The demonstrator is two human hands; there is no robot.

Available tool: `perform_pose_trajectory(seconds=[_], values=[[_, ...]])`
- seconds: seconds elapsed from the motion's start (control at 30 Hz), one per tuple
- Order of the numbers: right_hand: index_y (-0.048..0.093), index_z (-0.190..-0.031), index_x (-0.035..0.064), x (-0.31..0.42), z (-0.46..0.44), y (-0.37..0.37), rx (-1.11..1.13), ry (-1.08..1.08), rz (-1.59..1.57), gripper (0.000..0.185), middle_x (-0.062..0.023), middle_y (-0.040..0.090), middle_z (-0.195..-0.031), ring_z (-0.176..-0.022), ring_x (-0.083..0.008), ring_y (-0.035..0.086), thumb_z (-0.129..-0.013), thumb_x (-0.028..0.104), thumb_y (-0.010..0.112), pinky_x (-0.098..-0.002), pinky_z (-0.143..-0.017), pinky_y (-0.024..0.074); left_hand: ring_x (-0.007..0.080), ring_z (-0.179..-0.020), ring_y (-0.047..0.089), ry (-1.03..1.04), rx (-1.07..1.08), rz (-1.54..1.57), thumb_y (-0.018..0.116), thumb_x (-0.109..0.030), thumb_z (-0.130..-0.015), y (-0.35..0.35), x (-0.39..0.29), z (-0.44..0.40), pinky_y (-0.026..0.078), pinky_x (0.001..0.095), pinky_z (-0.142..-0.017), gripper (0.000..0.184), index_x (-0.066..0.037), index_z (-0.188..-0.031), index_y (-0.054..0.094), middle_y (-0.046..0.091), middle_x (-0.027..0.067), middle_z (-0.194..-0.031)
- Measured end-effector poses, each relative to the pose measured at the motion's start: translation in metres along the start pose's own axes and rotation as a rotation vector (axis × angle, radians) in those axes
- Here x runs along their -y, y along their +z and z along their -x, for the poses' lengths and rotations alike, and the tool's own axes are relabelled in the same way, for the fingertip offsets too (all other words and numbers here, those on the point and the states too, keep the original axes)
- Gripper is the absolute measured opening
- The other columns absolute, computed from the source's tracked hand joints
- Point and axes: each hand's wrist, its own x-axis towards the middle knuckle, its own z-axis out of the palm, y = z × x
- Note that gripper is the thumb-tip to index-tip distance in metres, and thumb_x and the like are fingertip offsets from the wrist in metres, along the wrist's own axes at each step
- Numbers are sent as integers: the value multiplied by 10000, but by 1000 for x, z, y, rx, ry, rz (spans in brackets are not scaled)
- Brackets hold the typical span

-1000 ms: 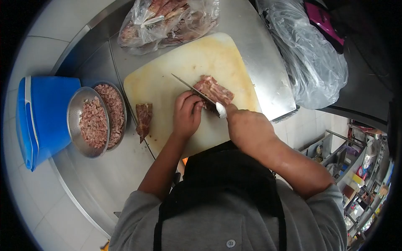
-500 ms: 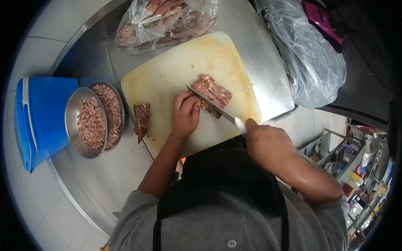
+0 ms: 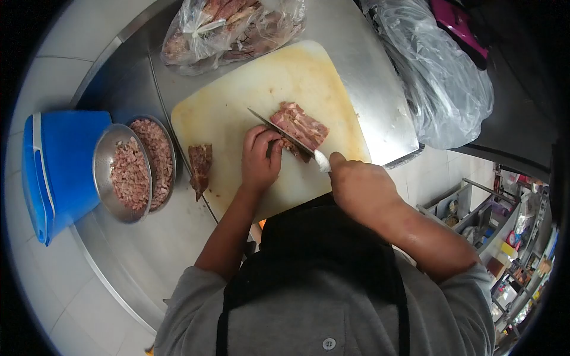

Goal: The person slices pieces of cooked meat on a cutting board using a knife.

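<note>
My right hand (image 3: 365,187) grips the white handle of a knife (image 3: 284,131). The long blade points up and left, lying along the cut side of a reddish slab of meat (image 3: 300,125) on the white cutting board (image 3: 249,89). On the near side of the blade, my left hand (image 3: 260,159) has its fingers curled against a narrow strip of meat (image 3: 295,151); the fingertips are close to the blade and partly hide the strip's end. A darker chunk of meat (image 3: 200,169) rests at the board's left edge.
Left of the board, a perforated metal bowl (image 3: 104,172) of diced meat overlaps a second metal bowl (image 3: 173,175) of diced meat. A blue cooler (image 3: 65,172) stands beyond. A clear bag of meat (image 3: 231,35) lies behind the board; clear plastic sheeting (image 3: 442,89) is at right.
My right hand has moved left and slightly up, pushing the knife forward so its tip reaches farther past my left fingers. My left hand stays almost in place at the meat.
</note>
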Motion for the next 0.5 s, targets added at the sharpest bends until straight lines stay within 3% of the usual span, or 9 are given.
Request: perform_pose_trajectory(seconds=[0.5], values=[[560, -1043, -24, -14, 9, 13, 21, -24, 34, 160, -217, 722, -824, -758, -375, 734, -920, 54, 495, -466, -679, 589, 334, -1040, 597, -9, -22, -10, 707, -76, -898, 1, -1, 0, 504, 410, -895, 142, -34, -1024, 656, 594, 160, -1112]])
